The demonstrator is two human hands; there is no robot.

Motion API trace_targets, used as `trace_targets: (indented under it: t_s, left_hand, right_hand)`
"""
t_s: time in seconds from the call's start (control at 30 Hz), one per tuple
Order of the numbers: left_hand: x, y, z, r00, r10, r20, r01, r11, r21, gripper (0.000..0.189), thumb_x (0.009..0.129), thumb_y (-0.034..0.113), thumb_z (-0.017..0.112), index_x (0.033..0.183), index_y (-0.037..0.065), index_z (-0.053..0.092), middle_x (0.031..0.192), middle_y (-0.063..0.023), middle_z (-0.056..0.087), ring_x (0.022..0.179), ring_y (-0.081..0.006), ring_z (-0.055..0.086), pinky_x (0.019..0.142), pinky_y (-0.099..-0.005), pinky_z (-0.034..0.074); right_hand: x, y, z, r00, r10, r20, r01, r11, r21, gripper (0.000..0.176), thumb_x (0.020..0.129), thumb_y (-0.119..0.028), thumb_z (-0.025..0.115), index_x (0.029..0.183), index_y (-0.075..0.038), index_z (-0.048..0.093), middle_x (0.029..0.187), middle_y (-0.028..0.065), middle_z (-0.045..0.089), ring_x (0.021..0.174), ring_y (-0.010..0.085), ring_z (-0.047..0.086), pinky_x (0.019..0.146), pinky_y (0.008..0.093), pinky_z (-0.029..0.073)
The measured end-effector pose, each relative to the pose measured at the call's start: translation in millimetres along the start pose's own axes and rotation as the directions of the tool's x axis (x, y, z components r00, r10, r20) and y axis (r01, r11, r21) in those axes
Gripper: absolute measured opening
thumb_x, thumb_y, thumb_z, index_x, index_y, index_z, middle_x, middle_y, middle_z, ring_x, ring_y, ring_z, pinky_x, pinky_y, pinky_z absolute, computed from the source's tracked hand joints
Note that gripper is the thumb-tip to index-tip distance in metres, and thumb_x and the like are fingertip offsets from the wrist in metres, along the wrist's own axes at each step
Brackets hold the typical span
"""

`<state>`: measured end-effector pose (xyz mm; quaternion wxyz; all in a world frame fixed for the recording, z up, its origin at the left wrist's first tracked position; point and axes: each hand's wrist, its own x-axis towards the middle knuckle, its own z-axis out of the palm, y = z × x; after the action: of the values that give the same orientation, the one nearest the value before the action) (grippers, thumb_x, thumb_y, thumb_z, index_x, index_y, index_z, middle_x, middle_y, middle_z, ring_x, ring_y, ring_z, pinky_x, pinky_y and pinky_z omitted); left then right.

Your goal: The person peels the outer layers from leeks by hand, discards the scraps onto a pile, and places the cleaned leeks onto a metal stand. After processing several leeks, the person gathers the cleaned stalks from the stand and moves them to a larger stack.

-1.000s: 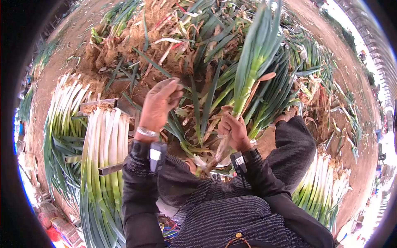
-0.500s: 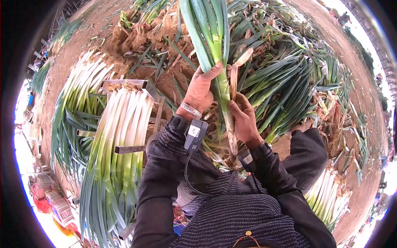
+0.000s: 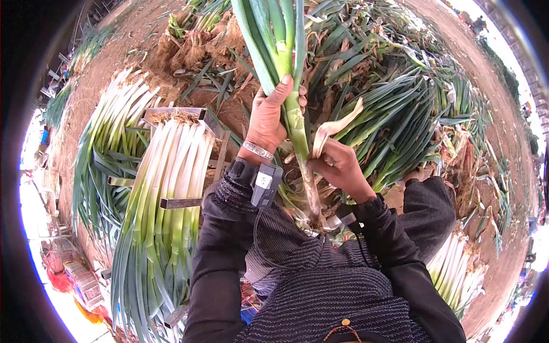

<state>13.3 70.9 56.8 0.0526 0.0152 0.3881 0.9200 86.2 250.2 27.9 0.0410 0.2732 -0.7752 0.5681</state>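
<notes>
My left hand (image 3: 269,117) is wrapped around the upper stem of a large leek (image 3: 297,128), its green leaves fanning out above and its root end pointing down toward my lap. Against the lower stem, my right hand (image 3: 340,168) is closed in a pinch on a dry, pale outer leaf (image 3: 337,124), which curls up and away from the stalk. The lower shaft of the leek is brownish and soiled. My right fingertips partly hide where the dry leaf meets the stem.
To the left, cleaned leeks (image 3: 166,171) lie bundled on a metal frame (image 3: 180,203), with another leek bundle (image 3: 108,137) beyond. A heap of untrimmed leeks (image 3: 394,126) lies on the right. Leaf scraps (image 3: 354,51) cover the ground ahead. More white-stemmed leeks (image 3: 454,268) are at lower right.
The leek and my left hand have shifted slightly left. My right hand has closed on the dry leaf and lowered a little, and that leaf now bends outward from the stem.
</notes>
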Motion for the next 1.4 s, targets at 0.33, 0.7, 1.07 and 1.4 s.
trace_targets:
  t_s: [0.33, 0.7, 1.07, 1.4]
  left_hand:
    - [14, 66, -38, 0.942, 0.335, 0.008, -0.335, 0.942, -0.003, 0.039, 0.089, 0.030, 0.068, 0.113, 0.004, 0.051, 0.087, -0.0056, 0.057, 0.074, -0.0149, 0.056, 0.066, -0.0306, 0.051]
    - [13, 20, -19, 0.955, 0.210, -0.207, -0.204, 0.978, 0.052, 0.036, 0.084, 0.019, 0.074, 0.112, 0.011, 0.053, 0.092, -0.0018, 0.056, 0.081, -0.0188, 0.059, 0.065, -0.0347, 0.051]
    - [-7, -2, -10, 0.996, -0.042, -0.075, 0.044, 0.999, 0.021, 0.047, 0.086, 0.037, 0.070, 0.121, 0.011, 0.052, 0.107, -0.0015, 0.057, 0.097, -0.0147, 0.054, 0.082, -0.0342, 0.045]
    - [-12, -11, -3, 0.998, -0.063, -0.026, 0.062, 0.996, -0.060, 0.036, 0.088, 0.019, 0.068, 0.121, 0.008, 0.057, 0.108, -0.0025, 0.064, 0.096, -0.0163, 0.062, 0.083, -0.0347, 0.053]
  right_hand:
    - [-271, 150, -18, 0.557, 0.714, 0.424, -0.135, 0.582, -0.802, 0.025, 0.080, -0.026, 0.060, 0.091, -0.005, 0.066, 0.084, 0.0164, 0.066, 0.081, 0.0372, 0.064, 0.068, 0.0417, 0.052]
    - [10, 17, 24, 0.996, -0.083, -0.028, 0.062, 0.892, -0.448, 0.053, 0.080, -0.013, 0.068, 0.128, -0.006, 0.048, 0.121, 0.0156, 0.051, 0.107, 0.0342, 0.053, 0.087, 0.0407, 0.047]
    - [33, 28, 38, 0.956, 0.093, -0.278, -0.091, 0.996, 0.021, 0.044, 0.083, -0.004, 0.067, 0.124, -0.003, 0.050, 0.109, 0.0091, 0.058, 0.099, 0.0223, 0.058, 0.085, 0.0330, 0.048]
    - [16, 8, 34, 0.906, 0.423, -0.009, -0.282, 0.618, 0.734, 0.034, 0.088, -0.001, 0.064, 0.119, 0.000, 0.049, 0.113, 0.0044, 0.061, 0.102, 0.0095, 0.057, 0.091, 0.0261, 0.046]
